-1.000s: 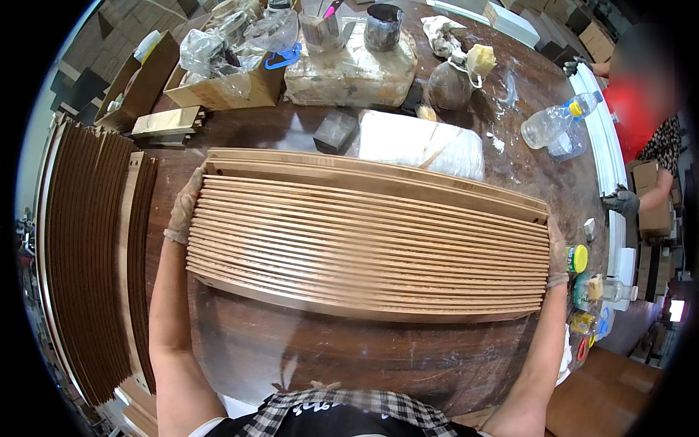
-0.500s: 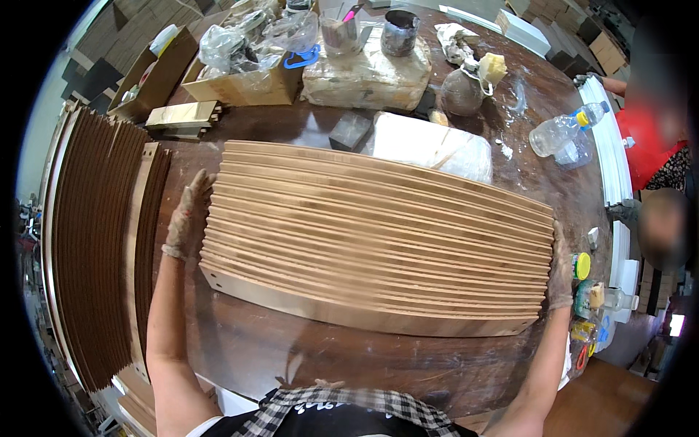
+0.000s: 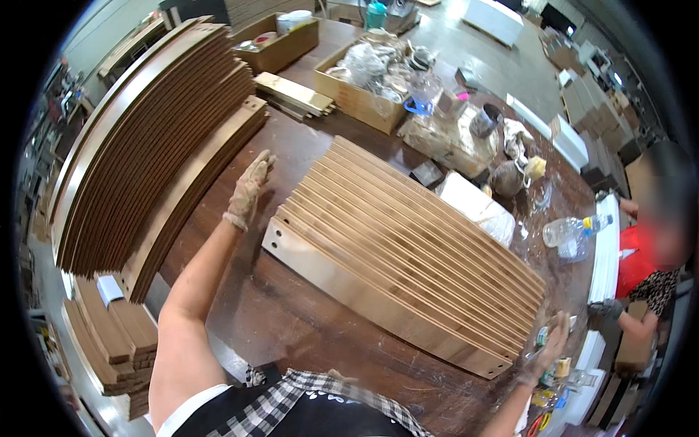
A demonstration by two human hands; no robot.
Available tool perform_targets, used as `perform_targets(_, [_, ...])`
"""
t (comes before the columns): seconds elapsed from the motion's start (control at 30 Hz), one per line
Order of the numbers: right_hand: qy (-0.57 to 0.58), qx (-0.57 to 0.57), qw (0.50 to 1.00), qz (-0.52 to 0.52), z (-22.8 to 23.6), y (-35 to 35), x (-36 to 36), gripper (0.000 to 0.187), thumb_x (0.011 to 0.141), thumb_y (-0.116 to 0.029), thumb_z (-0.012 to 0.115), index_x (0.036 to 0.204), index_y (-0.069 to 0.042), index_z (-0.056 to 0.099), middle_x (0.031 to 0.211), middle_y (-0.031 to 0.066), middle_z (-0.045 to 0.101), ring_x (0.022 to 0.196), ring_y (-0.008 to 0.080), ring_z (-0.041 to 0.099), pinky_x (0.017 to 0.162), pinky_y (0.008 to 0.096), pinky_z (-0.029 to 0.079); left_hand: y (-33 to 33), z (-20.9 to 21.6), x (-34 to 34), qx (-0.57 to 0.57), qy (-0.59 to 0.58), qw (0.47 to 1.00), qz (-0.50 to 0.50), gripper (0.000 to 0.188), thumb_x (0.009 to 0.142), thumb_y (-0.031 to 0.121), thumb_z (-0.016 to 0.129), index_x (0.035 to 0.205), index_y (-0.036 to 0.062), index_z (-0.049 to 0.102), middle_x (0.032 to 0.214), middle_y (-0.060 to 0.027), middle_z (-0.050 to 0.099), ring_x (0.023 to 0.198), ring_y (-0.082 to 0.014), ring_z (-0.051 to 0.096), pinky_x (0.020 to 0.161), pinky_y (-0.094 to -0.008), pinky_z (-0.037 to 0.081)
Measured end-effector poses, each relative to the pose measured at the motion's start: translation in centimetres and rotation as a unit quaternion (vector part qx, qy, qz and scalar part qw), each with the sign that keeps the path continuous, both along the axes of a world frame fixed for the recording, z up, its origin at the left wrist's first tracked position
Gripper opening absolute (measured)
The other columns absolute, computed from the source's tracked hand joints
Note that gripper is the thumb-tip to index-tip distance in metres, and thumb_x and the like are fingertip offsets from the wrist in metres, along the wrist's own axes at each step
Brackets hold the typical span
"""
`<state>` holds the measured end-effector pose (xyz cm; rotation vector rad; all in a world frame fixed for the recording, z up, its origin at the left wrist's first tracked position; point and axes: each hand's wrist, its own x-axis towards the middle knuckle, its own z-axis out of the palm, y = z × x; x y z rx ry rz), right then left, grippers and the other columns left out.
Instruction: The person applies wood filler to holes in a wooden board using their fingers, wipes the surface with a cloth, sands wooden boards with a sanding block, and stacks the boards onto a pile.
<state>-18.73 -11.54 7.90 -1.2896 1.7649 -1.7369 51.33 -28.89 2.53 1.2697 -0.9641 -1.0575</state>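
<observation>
A row of long light-brown wooden slats (image 3: 408, 247) lies slanted across the dark table, its edges fanned like steps. The nearest slat shows its broad face, with small holes at both ends. My left hand (image 3: 251, 186), in a thin pale glove, is held off the row's left end, fingers stretched and holding nothing. Beside the right end is my right hand (image 3: 547, 351), also gloved, its fingers extended and apart from the slats. Farther left, a tall curved row of dark-edged slats (image 3: 153, 138) stands packed together, with a few more slats (image 3: 196, 197) along its inner side.
Beyond the slats are a wrapped white block (image 3: 477, 207), a stained package (image 3: 448, 138), and cardboard boxes (image 3: 357, 98) of plastic and supplies. Clear bottles (image 3: 568, 237) stand at the right. Across the table, a person in red (image 3: 637, 258) has gloved hands on white strips (image 3: 604, 255).
The view has swung left, so the slats now appear more slanted. Both my hands have come away from the slat row's ends, where they were pressed or very close.
</observation>
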Motion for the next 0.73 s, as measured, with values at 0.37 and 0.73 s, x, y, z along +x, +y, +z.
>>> perform_targets(0.37, [0.192,0.027,0.832,0.520,-1.8,7.9,31.2,0.022,0.095,-0.009,0.063,0.115,-0.003,0.071,0.113,0.0153,0.073,0.105,0.0282,0.070,0.091,0.0363,0.054,34.2,0.5,-9.9,0.028,-0.111,0.990,0.079,0.036,0.106,0.023,0.052,0.133,0.0014,0.061,0.116,-0.0079,0.068,0.113,-0.0179,0.061,0.103,-0.0318,0.047])
perform_targets(0.73, [0.366,0.120,0.443,0.809,2.9,18.0,46.2,0.037,0.095,-0.028,0.055,0.126,-0.009,0.063,0.117,0.0177,0.070,0.107,0.0339,0.066,0.091,0.0471,0.052,56.1,-1.3,-10.7,0.035,-0.359,0.927,-0.101,0.038,0.097,0.027,0.062,0.130,0.0085,0.065,0.126,-0.0193,0.065,0.117,-0.0317,0.061,0.102,-0.0402,0.047])
